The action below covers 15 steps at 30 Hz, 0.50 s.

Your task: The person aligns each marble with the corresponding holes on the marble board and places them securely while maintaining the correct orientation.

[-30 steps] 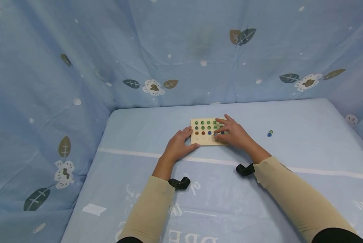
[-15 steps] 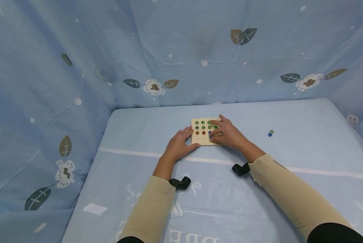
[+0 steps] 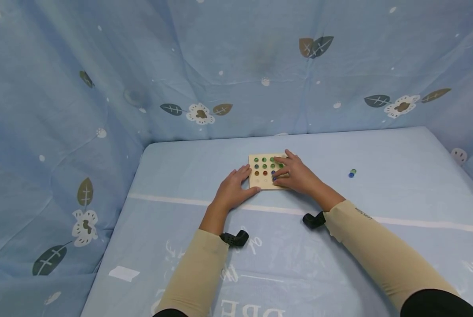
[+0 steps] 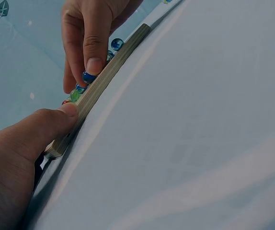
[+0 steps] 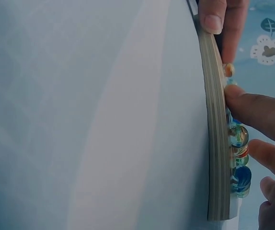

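Note:
A pale wooden board (image 3: pixel 260 185) lies on the table, with rows of glass marbles (image 3: pixel 264 166) in its hollows. Green ones fill most of the back rows; amber, red and blue ones show in the third. My left hand (image 3: pixel 232 189) rests at the board's left side, fingers straight along that edge and thumb on the near edge. Over the board's right part, my right hand (image 3: pixel 299 176) pinches a blue marble (image 4: pixel 88 76) just above the near row. Its thumb is low by the near edge in the right wrist view. This hand hides the board's right side.
Two loose marbles, one green and one blue (image 3: pixel 352 175), lie on the table to the right. A white paper-like patch (image 3: pixel 123 273) is at the table's front left. Patterned blue cloth (image 3: pixel 236 66) hangs behind and to the left.
My right hand has moved left over the board with the blue marble, toward the near row, then stayed there for the last half second. My left hand has not moved.

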{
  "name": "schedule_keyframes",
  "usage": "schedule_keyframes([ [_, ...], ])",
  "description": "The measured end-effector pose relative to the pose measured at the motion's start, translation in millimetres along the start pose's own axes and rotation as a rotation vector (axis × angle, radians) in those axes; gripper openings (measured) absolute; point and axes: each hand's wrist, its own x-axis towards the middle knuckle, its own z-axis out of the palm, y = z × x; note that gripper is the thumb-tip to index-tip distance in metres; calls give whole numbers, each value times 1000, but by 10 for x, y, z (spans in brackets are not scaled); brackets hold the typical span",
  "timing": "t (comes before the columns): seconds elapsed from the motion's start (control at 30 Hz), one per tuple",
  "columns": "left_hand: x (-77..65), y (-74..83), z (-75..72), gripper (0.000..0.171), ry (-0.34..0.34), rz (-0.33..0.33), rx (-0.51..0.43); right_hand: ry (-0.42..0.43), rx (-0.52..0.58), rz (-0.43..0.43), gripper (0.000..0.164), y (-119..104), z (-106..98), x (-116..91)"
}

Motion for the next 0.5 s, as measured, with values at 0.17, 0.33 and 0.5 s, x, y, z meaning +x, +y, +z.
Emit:
schedule_keyframes([
  [0.17,-3,-4,-1,82,1,0,-2,-2,9,-4,25,11,1,6],
  [0.33,-5,2,-4,82,-5,-1,-7,4,8,-16,25,17,9,2],
  [0.5,-2,3,-2,82,-3,4,-4,14,7,-28,25,22,15,-1],
])
